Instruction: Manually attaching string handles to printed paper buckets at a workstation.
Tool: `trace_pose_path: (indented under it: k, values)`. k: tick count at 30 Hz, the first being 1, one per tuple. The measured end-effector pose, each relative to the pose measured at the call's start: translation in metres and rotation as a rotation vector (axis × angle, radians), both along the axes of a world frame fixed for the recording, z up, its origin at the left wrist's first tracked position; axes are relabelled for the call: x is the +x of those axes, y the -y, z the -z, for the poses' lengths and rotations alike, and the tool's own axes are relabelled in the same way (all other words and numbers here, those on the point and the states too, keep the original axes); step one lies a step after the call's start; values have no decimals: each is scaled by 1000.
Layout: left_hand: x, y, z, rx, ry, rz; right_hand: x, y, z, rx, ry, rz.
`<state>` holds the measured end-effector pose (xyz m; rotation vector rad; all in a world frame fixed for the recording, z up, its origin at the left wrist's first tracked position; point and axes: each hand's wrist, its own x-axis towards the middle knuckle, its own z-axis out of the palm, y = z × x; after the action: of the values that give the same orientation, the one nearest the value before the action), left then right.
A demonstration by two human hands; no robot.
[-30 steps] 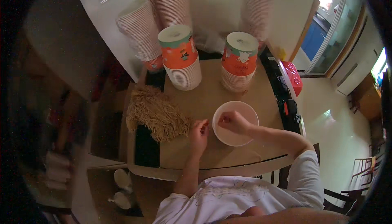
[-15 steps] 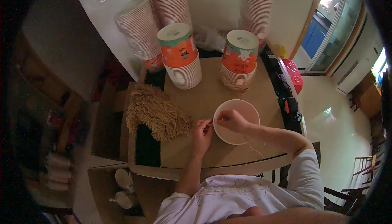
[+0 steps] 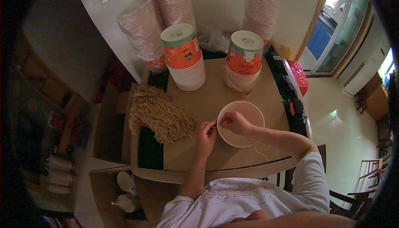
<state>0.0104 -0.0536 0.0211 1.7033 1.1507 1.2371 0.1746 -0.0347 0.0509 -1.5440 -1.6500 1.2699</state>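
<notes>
A white-lined paper bucket [image 3: 243, 140] stands with its mouth up near the table's front edge. My right hand [image 3: 235, 122] reaches over its opening, fingers pinched together just inside the left rim. Outside that same rim, my left hand [image 3: 205, 133] is closed, its fingertips against the bucket wall. Whatever lies between the fingers of either hand is too small to make out. A thin strand of twine [image 3: 262, 154] comes out from under my right forearm, crosses the rim and trails onto the table. Left of my left hand lies a loose heap of tan twine [image 3: 160, 115].
Two upside-down stacks of orange printed buckets, a left stack [image 3: 183, 57] and a right stack [image 3: 245, 59], stand beyond the hands. Taller wrapped stacks [image 3: 141, 30] lean by the wall. Black devices [image 3: 296, 108] line the right edge. An open cardboard box [image 3: 104, 194] sits below left.
</notes>
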Motion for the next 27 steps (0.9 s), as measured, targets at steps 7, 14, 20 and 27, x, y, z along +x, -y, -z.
trace_pose_path:
  k: [7, 14, 20, 27]
  values:
    - [2, -3, 2, 91, -78, -66, 3, 0, -1, -2, -8, -43]
    - [-1, -15, 40, -210, 253, -19, -25, 20, -81, 416, -97, -516]
    - [-8, -21, 7, -1061, 947, 423, -4, -26, -70, 447, 626, -589]
    - [2, -22, -7, -953, 755, 253, 16, -21, -71, 401, 676, -484]
